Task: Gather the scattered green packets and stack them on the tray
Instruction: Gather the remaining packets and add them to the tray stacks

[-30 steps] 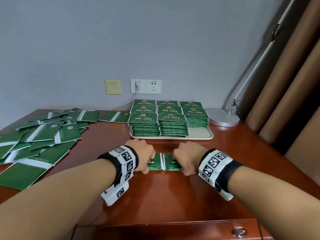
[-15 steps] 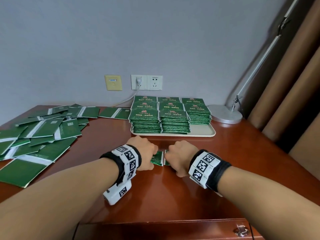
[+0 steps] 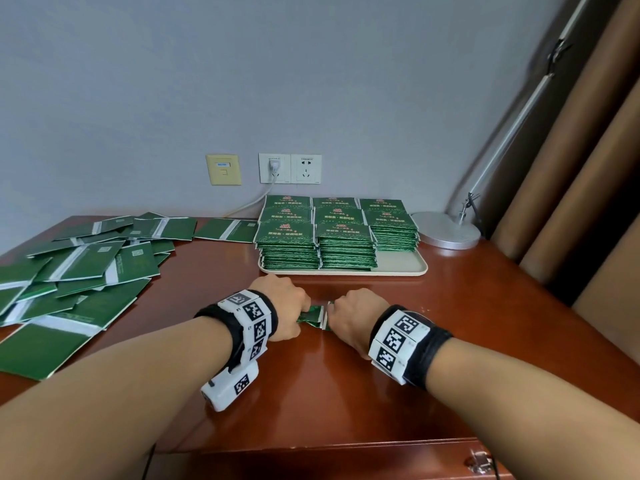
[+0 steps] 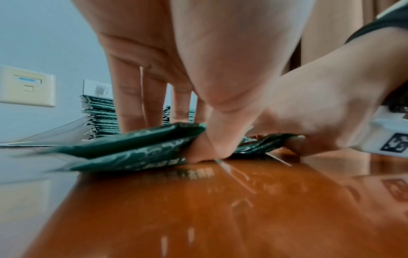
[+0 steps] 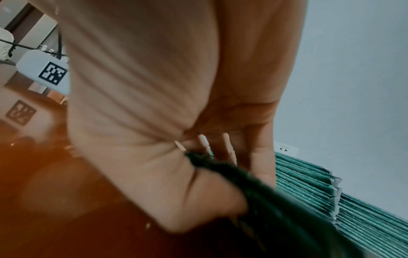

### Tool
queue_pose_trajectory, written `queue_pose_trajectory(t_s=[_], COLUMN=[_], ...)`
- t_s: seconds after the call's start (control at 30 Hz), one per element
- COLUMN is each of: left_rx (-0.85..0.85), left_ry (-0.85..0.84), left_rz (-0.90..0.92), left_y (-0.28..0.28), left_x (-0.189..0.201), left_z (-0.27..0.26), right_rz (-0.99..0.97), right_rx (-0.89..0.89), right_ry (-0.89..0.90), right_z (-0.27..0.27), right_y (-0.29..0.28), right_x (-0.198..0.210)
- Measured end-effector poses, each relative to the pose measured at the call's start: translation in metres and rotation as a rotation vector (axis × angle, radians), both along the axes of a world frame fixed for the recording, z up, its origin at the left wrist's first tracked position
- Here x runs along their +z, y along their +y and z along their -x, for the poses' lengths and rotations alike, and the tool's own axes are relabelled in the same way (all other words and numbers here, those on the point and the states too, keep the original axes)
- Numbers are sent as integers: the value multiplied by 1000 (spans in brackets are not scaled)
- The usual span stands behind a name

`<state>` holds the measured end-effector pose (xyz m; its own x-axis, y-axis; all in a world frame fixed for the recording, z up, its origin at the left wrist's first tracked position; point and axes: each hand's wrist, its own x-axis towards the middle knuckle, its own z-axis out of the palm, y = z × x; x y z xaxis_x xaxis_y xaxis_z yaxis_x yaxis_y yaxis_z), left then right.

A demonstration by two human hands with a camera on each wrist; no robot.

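Your left hand (image 3: pixel 284 306) and right hand (image 3: pixel 356 315) meet low over the glossy red-brown wooden table (image 3: pixel 346 393), both gripping one small bundle of green packets (image 3: pixel 313 315) between them; the left wrist view shows your left thumb (image 4: pixel 209 136) curled under the bundle with the fingers (image 4: pixel 130 97) reaching down behind it, and the flat foil packets fan apart slightly at their edges. The right wrist view is blurred, but your right thumb presses on the dark green bundle (image 5: pixel 253 183) with fingers behind it. The bundle sits just off the table, in front of the tray (image 3: pixel 398 266) and apart from it. The tray is a pale, shallow rectangle with rounded corners, carrying neat stacks of packets (image 3: pixel 287 244) with crimped edges and printed faces. Loose packets (image 3: pixel 86 268) with white bands lie overlapping at your far left. A round brushed-metal lamp base (image 3: pixel 446 230) stands right of the tray
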<state>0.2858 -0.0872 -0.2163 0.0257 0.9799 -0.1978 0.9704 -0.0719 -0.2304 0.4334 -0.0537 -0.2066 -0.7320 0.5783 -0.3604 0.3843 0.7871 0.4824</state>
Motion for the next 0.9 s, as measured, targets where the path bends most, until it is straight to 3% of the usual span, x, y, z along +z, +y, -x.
queue_pose_trajectory(t_s=[0.37,0.6,0.9], left_rx=[-10,-36,-5], left_ry=[-34,10,-157], left_rz=[-2,40,-337], left_y=[-1,4,64], left_x=[-4,13,88], left_z=[9,-3,-11], right_rz=[-64,59,-14], right_rx=[83,-71,-235], right_ry=[83,221,659], right_z=[-2,-20,-65], right_y=[13,24,86], right_x=[-15,2,44])
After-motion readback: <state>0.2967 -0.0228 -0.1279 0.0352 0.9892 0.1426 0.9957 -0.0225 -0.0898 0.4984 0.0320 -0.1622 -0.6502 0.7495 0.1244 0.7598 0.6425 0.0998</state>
